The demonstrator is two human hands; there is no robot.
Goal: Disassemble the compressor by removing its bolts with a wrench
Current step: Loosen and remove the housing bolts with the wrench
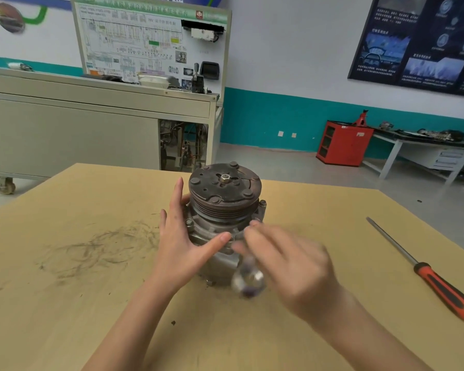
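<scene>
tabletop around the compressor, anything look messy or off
Yes: dark scribbly scuff marks smear the tan table left of the compressor, and a small dark chip lies nearer the person. Nothing looks spilled.

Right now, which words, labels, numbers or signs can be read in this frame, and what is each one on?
"HV": on the white board; the characters after it are blurred.
Green header of the board: blurred, unreadable.
Dark poster on the wall: text too small to read.
Labels on the red cabinet: too small to read.
Compressor and screwdriver: no text visible.
</scene>
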